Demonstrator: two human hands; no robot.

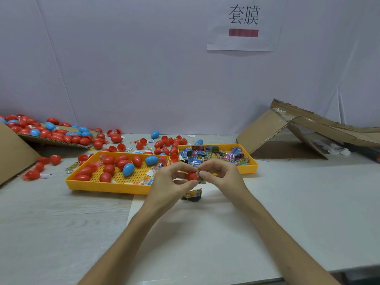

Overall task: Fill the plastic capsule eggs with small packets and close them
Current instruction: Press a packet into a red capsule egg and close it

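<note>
Now the left hand (pixel 174 179) grips a red plastic egg half (pixel 192 176); the right hand's (pixel 221 173) fingers (pixel 202 173) pinch a small printed packet (pixel 202 178) into it; capping likely follows.

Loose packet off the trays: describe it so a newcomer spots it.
Find the right yellow tray of packets, then the left hand and right hand before it. Below them lies the packet: yellow and black, alone on the table, outside the tray.

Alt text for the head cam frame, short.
A person's left hand holds a red egg half while the right hand pinches a small packet at its opening. Behind sit a yellow tray of red and blue eggs and a yellow tray of packets. A spare packet lies on the table below the hands.
</note>
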